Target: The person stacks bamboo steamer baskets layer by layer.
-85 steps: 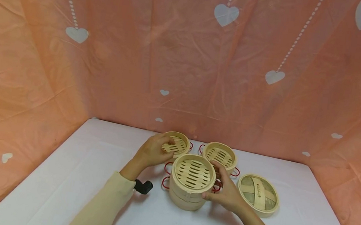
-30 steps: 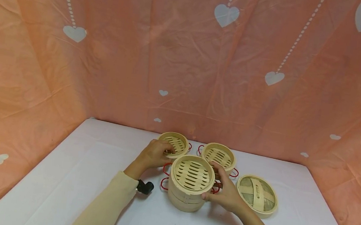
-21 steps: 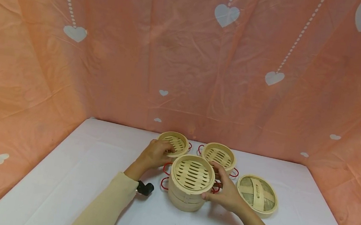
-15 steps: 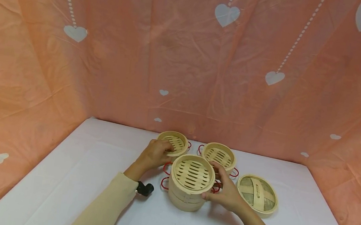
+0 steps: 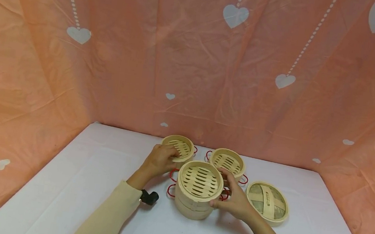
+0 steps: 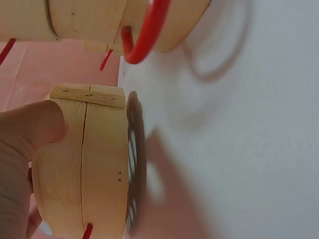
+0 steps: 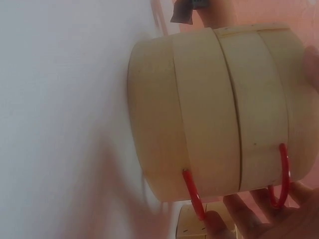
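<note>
In the head view my left hand (image 5: 161, 159) grips the near-left wall of a small round bamboo steamer basket (image 5: 181, 147) at the back left, fingertips over its rim. The left wrist view shows my thumb on that basket's side wall (image 6: 102, 149); a slotted shadow beside its base suggests a slight lift off the table. My right hand (image 5: 233, 198) holds the right side of two stacked steamer baskets (image 5: 200, 181) in front, thumb near the rim. The stack's walls (image 7: 209, 114) and red handles (image 7: 193, 194) fill the right wrist view, fingers behind the handles.
Another steamer basket (image 5: 227, 161) with red handles stands at the back right, close behind the stack. A woven bamboo lid (image 5: 268, 203) with a strap lies to the right. Orange heart-patterned cloth (image 5: 192, 74) hangs behind and beside the white table (image 5: 95, 183).
The left hand's steamer basket has shifted a little left and up in the head view, away from the front stack. The right hand and the stack have stayed almost where they were.
</note>
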Tool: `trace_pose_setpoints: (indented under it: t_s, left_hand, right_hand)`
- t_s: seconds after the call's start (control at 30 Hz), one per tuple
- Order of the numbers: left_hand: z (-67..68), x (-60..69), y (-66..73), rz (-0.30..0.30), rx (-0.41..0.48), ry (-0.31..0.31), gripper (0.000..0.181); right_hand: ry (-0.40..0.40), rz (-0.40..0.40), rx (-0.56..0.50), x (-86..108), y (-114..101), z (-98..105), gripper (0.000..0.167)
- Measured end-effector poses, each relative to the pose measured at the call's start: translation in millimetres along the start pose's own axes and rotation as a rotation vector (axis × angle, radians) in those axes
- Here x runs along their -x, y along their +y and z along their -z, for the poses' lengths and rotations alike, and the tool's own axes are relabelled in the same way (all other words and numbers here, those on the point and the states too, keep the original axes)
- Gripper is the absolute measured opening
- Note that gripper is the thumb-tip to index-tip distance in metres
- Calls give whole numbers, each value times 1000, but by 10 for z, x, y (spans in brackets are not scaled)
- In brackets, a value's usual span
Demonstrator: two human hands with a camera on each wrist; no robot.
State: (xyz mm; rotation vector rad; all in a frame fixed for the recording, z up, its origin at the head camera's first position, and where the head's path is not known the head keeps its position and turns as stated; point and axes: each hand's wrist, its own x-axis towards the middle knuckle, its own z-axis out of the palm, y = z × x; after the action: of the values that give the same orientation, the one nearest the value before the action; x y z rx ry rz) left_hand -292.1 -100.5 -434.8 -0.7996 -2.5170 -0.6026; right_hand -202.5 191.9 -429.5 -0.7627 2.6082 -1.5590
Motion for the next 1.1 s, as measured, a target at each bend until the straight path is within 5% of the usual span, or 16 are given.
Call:
trace_pose_setpoints:
  t_s: [1.1]
  left_hand:
    - [350,32,112,-133,-79,157,23]
  right_hand:
    - [4,9,2,-4,11,-4,97]
